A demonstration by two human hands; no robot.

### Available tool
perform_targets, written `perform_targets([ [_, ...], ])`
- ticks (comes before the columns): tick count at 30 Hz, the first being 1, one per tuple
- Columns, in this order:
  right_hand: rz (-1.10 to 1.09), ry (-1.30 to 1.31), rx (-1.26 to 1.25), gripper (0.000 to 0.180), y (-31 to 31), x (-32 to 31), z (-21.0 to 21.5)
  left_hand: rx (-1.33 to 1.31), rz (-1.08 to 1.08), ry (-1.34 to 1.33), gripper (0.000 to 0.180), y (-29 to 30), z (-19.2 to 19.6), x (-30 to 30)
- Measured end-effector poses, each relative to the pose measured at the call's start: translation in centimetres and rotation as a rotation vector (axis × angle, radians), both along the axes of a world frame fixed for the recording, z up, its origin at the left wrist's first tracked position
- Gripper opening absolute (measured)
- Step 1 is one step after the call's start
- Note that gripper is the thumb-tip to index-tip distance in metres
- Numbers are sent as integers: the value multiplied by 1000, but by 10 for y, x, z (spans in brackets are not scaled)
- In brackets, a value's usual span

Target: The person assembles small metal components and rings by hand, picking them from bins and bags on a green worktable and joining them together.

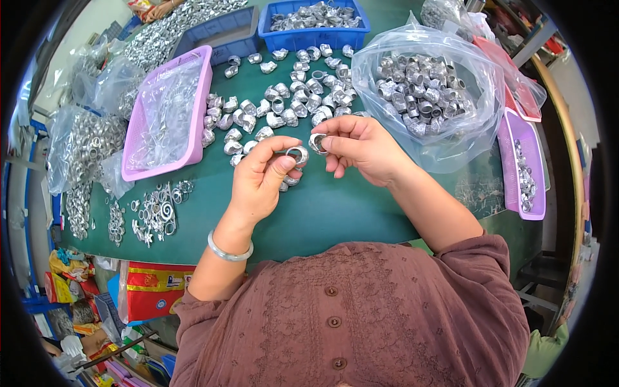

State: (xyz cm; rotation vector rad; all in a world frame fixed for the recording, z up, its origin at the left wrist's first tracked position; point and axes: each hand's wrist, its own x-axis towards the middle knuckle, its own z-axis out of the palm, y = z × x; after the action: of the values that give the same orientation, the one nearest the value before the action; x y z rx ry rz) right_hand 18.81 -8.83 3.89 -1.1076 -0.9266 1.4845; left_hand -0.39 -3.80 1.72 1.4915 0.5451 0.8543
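Both of my hands are raised over the near side of the green table, close together. Between the thumb and fingers of my left hand (260, 179) is a silver-coloured metal ring (298, 155). My right hand (367, 151) pinches another silver-coloured ring (316, 143), its opening partly covered by the thumb. The two rings are a small gap apart. Just beyond my hands, a loose spread of chunky silver rings (300, 97) lies on the table (335, 213); a few show below my left fingers.
A see-through bag of rings (422, 97) stands open at the right. To the left is a pink basket (205, 97) holding bagged pieces, beside small metal ornaments (158, 213). Blue bins (316, 40) stand at the back, and a purple basket (509, 122) sits at the right edge.
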Motion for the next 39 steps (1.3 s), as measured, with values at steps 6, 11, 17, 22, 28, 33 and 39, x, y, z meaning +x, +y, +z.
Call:
perform_targets([
  [6, -35, 45, -16, 22, -7, -3, 1, 266, -54, -69, 35, -2, -1, 0],
  [11, -17, 85, 13, 20, -10, -3, -4, 265, 34, -131, 59, -8, -4, 6],
  [17, -56, 77, 30, 22, -14, -3, -5, 665, 101, 145, 88, -8, 2, 6],
  [22, -38, 63, 68, 25, -16, -5, -5, 723, 110, 159, 91, -7, 1, 3],
  [28, 0, 34, 136, 31, -19, -3, -7, 831, 95, 183, 70, -5, 13, 6],
  [33, 24, -69, 110, 31, -19, 2, 0, 770, -32, 214, 52, -1, 11, 5],
  [39, 10, -281, -5, 26, -19, 2, 9, -217, -238, -98, 33, 0, -5, 4],
])
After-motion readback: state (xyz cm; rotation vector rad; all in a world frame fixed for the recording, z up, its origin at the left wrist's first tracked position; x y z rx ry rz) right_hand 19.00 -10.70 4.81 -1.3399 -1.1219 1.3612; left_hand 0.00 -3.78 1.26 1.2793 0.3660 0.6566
